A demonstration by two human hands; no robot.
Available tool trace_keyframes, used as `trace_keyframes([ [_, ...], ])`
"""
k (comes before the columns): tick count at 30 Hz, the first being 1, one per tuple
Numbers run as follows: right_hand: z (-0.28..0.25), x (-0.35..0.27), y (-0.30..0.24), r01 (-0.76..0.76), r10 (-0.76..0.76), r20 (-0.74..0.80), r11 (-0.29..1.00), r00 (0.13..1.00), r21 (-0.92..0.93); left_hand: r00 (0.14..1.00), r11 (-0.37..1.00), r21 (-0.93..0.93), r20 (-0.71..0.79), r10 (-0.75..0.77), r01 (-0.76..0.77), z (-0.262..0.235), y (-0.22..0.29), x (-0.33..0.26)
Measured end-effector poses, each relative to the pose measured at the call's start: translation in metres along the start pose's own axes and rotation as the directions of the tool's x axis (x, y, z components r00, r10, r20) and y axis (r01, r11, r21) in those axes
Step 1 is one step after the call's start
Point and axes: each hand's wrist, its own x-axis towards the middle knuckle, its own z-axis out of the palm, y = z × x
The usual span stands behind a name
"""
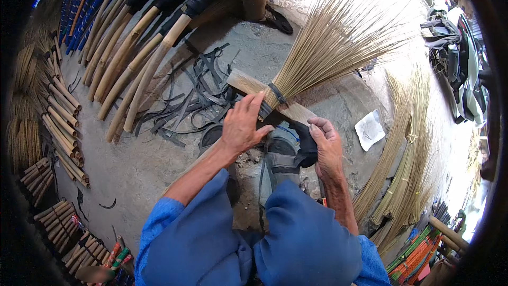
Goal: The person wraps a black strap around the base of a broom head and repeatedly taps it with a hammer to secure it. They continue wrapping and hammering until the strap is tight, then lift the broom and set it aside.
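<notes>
L fingers (257,104) round banded straw bundle (325,53), R fingers (324,125) in pinch on blk strip (305,144)

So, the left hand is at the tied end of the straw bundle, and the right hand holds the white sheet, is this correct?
Not quite: the head view shows the right hand holding a black strip, not the white sheet. The rest is right.

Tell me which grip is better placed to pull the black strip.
Probably the right grip: its thumb and fingers pinch the black strip. The left grip rests on the bound end of the straw bundle, so it looks better placed to steady that.
</notes>
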Motion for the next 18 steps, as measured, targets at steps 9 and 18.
trace_keyframes([
  [9, 0.018, 0.009, 0.029, -0.056, 0.06, -0.051, 0.996, 0.997, 0.067, 0.887, 0.767, -0.507, 0.43, -0.17, 0.393, -0.02, -0.025, 0.01],
  [18, 0.045, 0.006, 0.035, -0.086, 0.086, 0.0, 0.996, 0.996, -0.033, 0.985, 0.962, -0.213, 0.021, -0.173, 0.173, 0.001, -0.003, -0.008],
])
